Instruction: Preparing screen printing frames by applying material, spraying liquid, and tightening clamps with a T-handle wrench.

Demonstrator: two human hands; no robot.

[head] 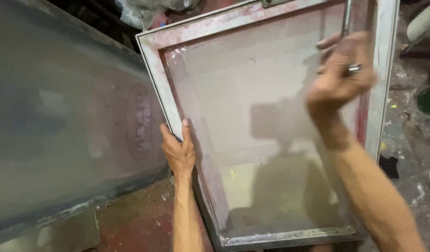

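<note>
A large screen-printing frame [152,74] with a pale metal border stained red and a translucent mesh [252,112] fills the middle of the view. My left hand [178,150] grips its left edge, thumb on the inner side. My right hand [341,70] is raised near the upper right of the frame, blurred, its fingers closed around a thin metal rod [348,16] that rises out of the top of the view. A ring shows on one finger.
A big grey board [61,121] with a faint reddish oval print lies at the left. The floor [135,219] below is stained red. At the right are paint-spattered ground [406,135], a white pipe [422,21] and a dark green patch [429,100].
</note>
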